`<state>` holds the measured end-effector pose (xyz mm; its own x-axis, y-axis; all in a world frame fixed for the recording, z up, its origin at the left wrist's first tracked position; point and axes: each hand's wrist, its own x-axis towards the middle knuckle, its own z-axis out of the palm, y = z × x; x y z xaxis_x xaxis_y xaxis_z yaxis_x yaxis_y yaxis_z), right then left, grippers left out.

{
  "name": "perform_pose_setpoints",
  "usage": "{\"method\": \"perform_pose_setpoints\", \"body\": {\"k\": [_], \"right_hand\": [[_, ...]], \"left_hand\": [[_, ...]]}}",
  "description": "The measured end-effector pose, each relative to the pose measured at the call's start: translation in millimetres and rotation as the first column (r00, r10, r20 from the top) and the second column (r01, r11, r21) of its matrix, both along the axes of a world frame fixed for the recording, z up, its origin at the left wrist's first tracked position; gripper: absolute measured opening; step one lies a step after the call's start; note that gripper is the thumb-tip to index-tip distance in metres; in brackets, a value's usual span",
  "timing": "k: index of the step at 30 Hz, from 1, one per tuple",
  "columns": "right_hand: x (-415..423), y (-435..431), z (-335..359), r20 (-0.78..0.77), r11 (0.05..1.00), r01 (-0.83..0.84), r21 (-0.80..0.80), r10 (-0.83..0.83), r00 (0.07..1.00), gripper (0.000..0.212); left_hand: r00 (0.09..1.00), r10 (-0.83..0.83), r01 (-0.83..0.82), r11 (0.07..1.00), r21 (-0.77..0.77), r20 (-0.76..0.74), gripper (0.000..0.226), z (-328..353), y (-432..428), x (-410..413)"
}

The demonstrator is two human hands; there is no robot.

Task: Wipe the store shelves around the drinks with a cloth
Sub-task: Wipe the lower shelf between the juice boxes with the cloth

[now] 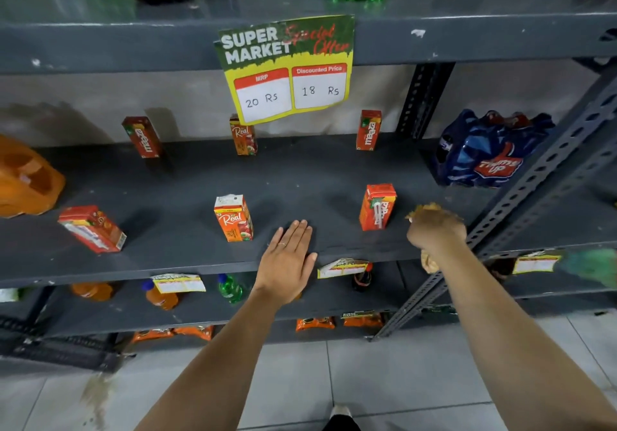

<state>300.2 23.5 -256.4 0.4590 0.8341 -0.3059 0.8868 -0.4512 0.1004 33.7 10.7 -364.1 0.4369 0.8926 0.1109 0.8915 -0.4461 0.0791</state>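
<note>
- Left hand [287, 257] lies flat, fingers spread, on the dark shelf [187, 193] beside 1 Real juice carton [233, 218].
- Right hand [435, 230] grips a yellowish cloth [428, 261], fisted, near 1 red carton [378, 207].

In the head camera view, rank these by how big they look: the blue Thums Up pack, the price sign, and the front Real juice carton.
1. Price sign
2. Blue Thums Up pack, close behind the sign
3. Front Real juice carton, clearly smallest
</note>
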Motion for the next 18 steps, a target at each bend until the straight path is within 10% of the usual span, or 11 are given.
{"method": "perform_pose_setpoints", "body": {"k": [11,18], "right_hand": [[-86.3,-49.5,1.1,-0.336,0.920,-0.387,-0.063,0.345,0.876,0.043],[-129.0,10.6,21.8,-0.091,0.861,-0.331,0.386,0.393,0.915,0.044]], "left_hand": [[0.999,-0.020,0.021,1.000,0.020,-0.046,0.064,-8.4,-19.6,-20.0],[0.997,-0.020,0.021,1.000,0.013,-0.072,0.065,-8.2,-20.5,-19.4]]}}
